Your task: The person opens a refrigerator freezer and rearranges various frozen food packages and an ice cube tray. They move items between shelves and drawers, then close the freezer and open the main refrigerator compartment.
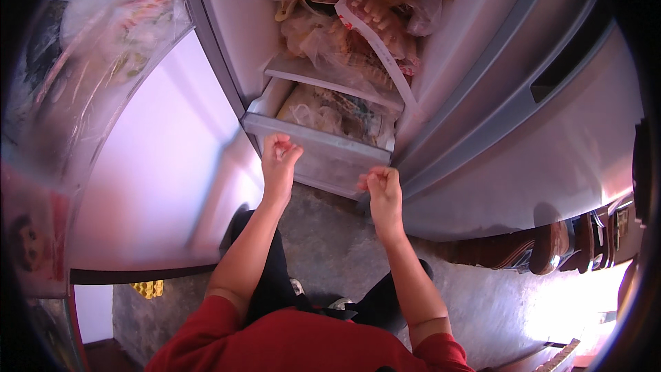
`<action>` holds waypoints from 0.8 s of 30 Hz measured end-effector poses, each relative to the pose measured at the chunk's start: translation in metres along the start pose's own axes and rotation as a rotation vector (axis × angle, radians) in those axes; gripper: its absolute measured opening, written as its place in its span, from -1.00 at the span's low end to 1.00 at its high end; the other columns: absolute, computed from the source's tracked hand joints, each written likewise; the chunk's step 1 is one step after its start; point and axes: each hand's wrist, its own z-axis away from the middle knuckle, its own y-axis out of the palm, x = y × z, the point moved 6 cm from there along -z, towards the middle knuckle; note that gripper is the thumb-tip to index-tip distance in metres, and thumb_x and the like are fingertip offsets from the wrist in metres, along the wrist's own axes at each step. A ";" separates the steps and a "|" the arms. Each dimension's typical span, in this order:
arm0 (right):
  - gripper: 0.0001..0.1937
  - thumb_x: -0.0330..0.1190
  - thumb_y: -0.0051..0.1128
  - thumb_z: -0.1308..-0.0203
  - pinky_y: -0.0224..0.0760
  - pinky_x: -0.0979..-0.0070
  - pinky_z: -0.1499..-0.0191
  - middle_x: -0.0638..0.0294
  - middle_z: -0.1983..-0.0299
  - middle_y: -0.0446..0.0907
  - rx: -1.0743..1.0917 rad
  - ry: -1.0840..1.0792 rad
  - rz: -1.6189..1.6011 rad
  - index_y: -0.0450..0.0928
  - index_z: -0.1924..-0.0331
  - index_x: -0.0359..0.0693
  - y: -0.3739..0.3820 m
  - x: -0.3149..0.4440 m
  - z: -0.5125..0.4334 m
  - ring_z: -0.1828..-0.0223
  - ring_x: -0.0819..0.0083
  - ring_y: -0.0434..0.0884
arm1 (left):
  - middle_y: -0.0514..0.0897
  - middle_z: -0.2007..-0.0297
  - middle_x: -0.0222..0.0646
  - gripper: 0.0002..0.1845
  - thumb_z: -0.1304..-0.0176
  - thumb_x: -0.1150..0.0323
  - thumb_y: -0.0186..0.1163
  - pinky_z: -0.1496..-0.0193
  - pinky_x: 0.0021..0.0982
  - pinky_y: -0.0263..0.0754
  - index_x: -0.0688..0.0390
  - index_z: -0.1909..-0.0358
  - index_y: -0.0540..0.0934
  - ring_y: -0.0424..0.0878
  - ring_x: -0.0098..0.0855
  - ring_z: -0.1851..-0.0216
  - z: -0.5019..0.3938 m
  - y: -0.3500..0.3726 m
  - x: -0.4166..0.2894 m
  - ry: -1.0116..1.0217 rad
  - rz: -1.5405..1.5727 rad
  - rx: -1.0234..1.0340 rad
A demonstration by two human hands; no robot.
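Observation:
A pulled-out freezer drawer (320, 157) with a frosted front is low before me, in an open upright compartment. Inside it lie clear plastic bags of food (315, 113). My left hand (279, 157) is over the left part of the drawer front, fingers loosely curled, thumb apart, nothing seen in it. By the drawer's right corner is my right hand (383, 186), loosely curled and slightly blurred, with no held object visible. Whether either hand touches the drawer is unclear. Above, bagged food (361, 36) fills the upper section, and a pale printed strip (379, 46) hangs over the drawer.
An open white door (160, 129) stands at left, with plastic-wrapped food (119, 36) beyond it. At right is a silver refrigerator door (521, 165) with a recessed handle. Shoes (550, 248) stand below it on the grey floor (330, 248). A yellow egg tray (148, 289) lies lower left.

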 end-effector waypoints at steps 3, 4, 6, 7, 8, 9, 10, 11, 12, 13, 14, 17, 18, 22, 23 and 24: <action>-0.80 -0.40 -0.06 -0.43 0.45 0.51 0.04 0.12 0.17 0.54 -0.040 0.083 0.010 0.35 0.04 -0.38 0.003 0.008 -0.023 0.22 0.45 0.58 | 0.40 0.23 -0.43 -0.71 -0.10 0.55 0.24 0.06 -0.55 0.32 0.17 0.13 0.44 0.38 -0.57 0.18 -0.022 0.010 0.005 0.028 -0.019 0.002; -0.77 -0.37 -0.05 -0.42 0.49 0.48 0.06 0.10 0.12 0.49 -0.019 0.113 0.046 0.34 0.02 -0.39 0.006 0.011 -0.028 0.18 0.42 0.59 | 0.40 0.23 -0.43 -0.71 -0.10 0.55 0.24 0.06 -0.55 0.31 0.17 0.14 0.45 0.38 -0.56 0.18 -0.029 0.010 0.007 0.037 -0.017 0.001; -0.78 -0.40 -0.07 -0.41 0.53 0.47 0.09 0.10 0.09 0.46 -0.025 0.141 0.002 0.33 0.02 -0.39 0.012 0.009 -0.038 0.14 0.39 0.60 | 0.41 0.23 -0.42 -0.71 -0.06 0.55 0.24 0.06 -0.52 0.31 0.20 0.15 0.45 0.38 -0.53 0.19 -0.044 0.013 0.008 0.081 -0.068 -0.053; -0.78 -0.41 -0.08 -0.40 0.55 0.46 0.10 0.10 0.07 0.44 -0.030 0.155 -0.021 0.32 0.02 -0.39 0.013 0.007 -0.044 0.12 0.38 0.60 | 0.42 0.23 -0.41 -0.70 -0.05 0.54 0.24 0.03 -0.51 0.30 0.21 0.14 0.46 0.39 -0.52 0.17 -0.050 0.017 0.009 0.066 -0.088 -0.046; -0.78 -0.42 -0.09 -0.39 0.56 0.45 0.12 0.09 0.06 0.42 -0.044 0.162 -0.034 0.30 0.01 -0.39 0.013 0.004 -0.051 0.11 0.35 0.60 | 0.42 0.22 -0.40 -0.68 -0.04 0.53 0.24 0.01 -0.51 0.29 0.22 0.13 0.46 0.39 -0.51 0.15 -0.056 0.020 0.010 0.051 -0.107 -0.040; -0.78 -0.44 -0.10 -0.38 0.57 0.45 0.14 0.08 0.04 0.40 -0.061 0.168 -0.047 0.28 -0.01 -0.38 0.013 0.003 -0.058 0.10 0.33 0.60 | 0.43 0.22 -0.39 -0.67 -0.03 0.52 0.24 -0.01 -0.51 0.28 0.23 0.12 0.46 0.40 -0.50 0.14 -0.061 0.025 0.011 0.037 -0.127 -0.030; -0.77 -0.45 -0.11 -0.38 0.59 0.44 0.15 0.08 0.02 0.39 -0.078 0.173 -0.061 0.27 -0.02 -0.38 0.012 0.003 -0.064 0.08 0.31 0.61 | 0.43 0.22 -0.39 -0.66 -0.03 0.52 0.24 -0.01 -0.50 0.29 0.23 0.11 0.47 0.40 -0.49 0.14 -0.065 0.030 0.010 0.039 -0.126 -0.017; -0.77 -0.46 -0.11 -0.37 0.59 0.43 0.16 0.07 0.02 0.38 -0.092 0.172 -0.064 0.25 -0.02 -0.37 0.011 0.003 -0.069 0.08 0.30 0.60 | 0.43 0.21 -0.38 -0.65 -0.02 0.52 0.24 -0.02 -0.50 0.30 0.24 0.10 0.47 0.40 -0.48 0.13 -0.068 0.035 0.010 0.042 -0.125 -0.002; -0.76 -0.47 -0.12 -0.36 0.60 0.43 0.16 0.07 0.02 0.37 -0.098 0.173 -0.066 0.23 -0.03 -0.37 0.015 0.005 -0.072 0.08 0.29 0.60 | 0.44 0.21 -0.37 -0.64 -0.01 0.52 0.23 -0.02 -0.49 0.30 0.24 0.09 0.47 0.41 -0.48 0.13 -0.072 0.036 0.011 0.044 -0.125 0.004; -0.75 -0.48 -0.12 -0.35 0.60 0.42 0.17 0.07 0.02 0.36 -0.105 0.173 -0.068 0.22 -0.04 -0.37 0.019 0.007 -0.075 0.08 0.28 0.60 | 0.44 0.22 -0.38 -0.64 -0.01 0.53 0.22 0.00 -0.49 0.32 0.24 0.09 0.47 0.41 -0.48 0.14 -0.078 0.036 0.013 0.057 -0.125 -0.001; -0.74 -0.49 -0.12 -0.35 0.61 0.41 0.17 0.06 0.02 0.36 -0.104 0.187 -0.075 0.21 -0.06 -0.37 0.023 0.009 -0.076 0.08 0.27 0.60 | 0.45 0.22 -0.38 -0.65 -0.01 0.55 0.21 0.03 -0.50 0.33 0.23 0.10 0.47 0.42 -0.48 0.16 -0.084 0.036 0.017 0.069 -0.125 -0.006; -0.67 -0.51 -0.13 -0.32 0.61 0.39 0.17 0.05 0.00 0.36 -0.089 0.216 -0.114 0.18 -0.12 -0.38 0.038 0.019 -0.080 0.07 0.26 0.60 | 0.46 0.23 -0.39 -0.64 -0.01 0.57 0.19 0.05 -0.50 0.35 0.21 0.09 0.47 0.43 -0.48 0.17 -0.098 0.038 0.024 0.058 -0.074 -0.001; -0.64 -0.52 -0.12 -0.31 0.61 0.38 0.17 0.05 -0.01 0.36 -0.077 0.218 -0.139 0.16 -0.15 -0.39 0.043 0.016 -0.082 0.06 0.25 0.60 | 0.46 0.23 -0.39 -0.64 -0.01 0.57 0.19 0.04 -0.50 0.35 0.20 0.09 0.47 0.43 -0.48 0.17 -0.103 0.039 0.028 0.046 -0.051 0.007; -0.54 -0.55 -0.10 -0.29 0.60 0.36 0.13 0.02 -0.07 0.37 -0.039 0.243 -0.112 0.13 -0.26 -0.42 0.052 0.019 -0.094 0.02 0.24 0.58 | 0.47 0.22 -0.42 -0.64 -0.02 0.57 0.18 0.04 -0.50 0.35 0.18 0.08 0.47 0.43 -0.49 0.17 -0.116 0.043 0.036 0.069 -0.028 0.048; -0.52 -0.55 -0.11 -0.29 0.59 0.36 0.11 0.01 -0.08 0.37 -0.036 0.244 -0.106 0.12 -0.27 -0.43 0.050 0.023 -0.097 0.01 0.24 0.57 | 0.47 0.22 -0.42 -0.65 -0.03 0.56 0.18 0.04 -0.49 0.35 0.17 0.08 0.48 0.44 -0.49 0.17 -0.121 0.044 0.036 0.078 -0.029 0.076; -0.51 -0.55 -0.11 -0.28 0.59 0.36 0.10 0.01 -0.09 0.37 -0.037 0.253 -0.098 0.11 -0.29 -0.43 0.044 0.024 -0.099 0.00 0.24 0.57 | 0.48 0.22 -0.42 -0.65 -0.04 0.56 0.18 0.03 -0.49 0.35 0.17 0.08 0.48 0.44 -0.49 0.17 -0.123 0.045 0.040 0.078 -0.031 0.104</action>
